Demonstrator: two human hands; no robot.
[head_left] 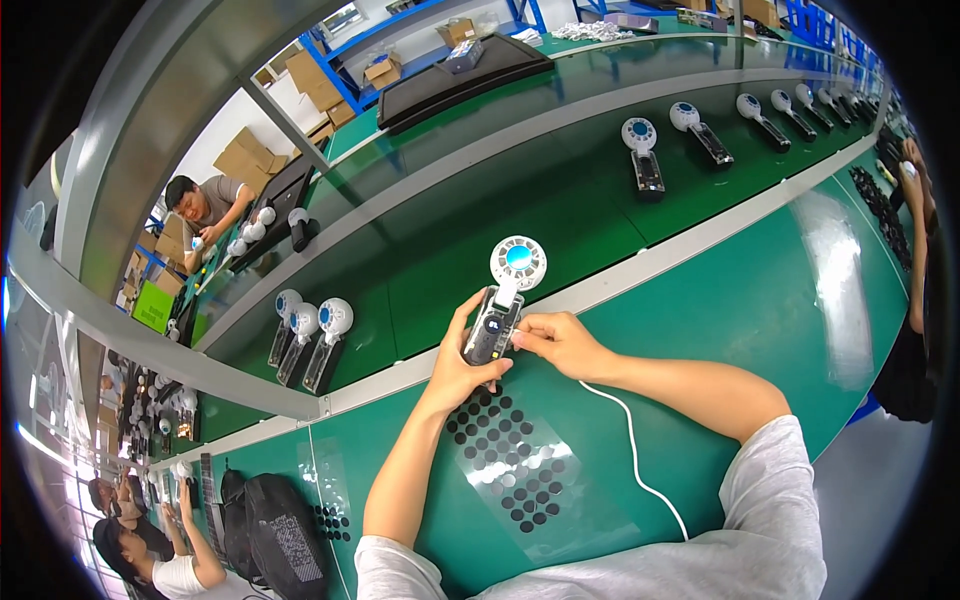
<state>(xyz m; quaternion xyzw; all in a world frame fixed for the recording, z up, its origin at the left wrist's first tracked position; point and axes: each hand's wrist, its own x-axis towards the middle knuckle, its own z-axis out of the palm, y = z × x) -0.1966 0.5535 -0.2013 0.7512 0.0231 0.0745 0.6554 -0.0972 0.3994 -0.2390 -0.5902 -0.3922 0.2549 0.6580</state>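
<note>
A handheld fan [519, 264] with a white round head, a blue centre and a dark see-through handle is tilted up over the near edge of the belt line. My left hand [462, 366] is closed around its handle, thumb low on the near side. On the handle's right side, my right hand [566, 343] pinches the end of a white cable [634, 445]; the plug itself is hidden by the fingers. A lit round display shows on the handle. Below my hands lies a clear sheet with rows of black round stickers [505, 455].
Several similar fans [642, 155] stand along the green belt [440, 310] at right; more fans [325, 335] stand at left. A grey metal rail [610, 285] borders my green table [720, 310]. A black bag [275, 535] is at lower left. Co-workers [208, 210] sit around the line.
</note>
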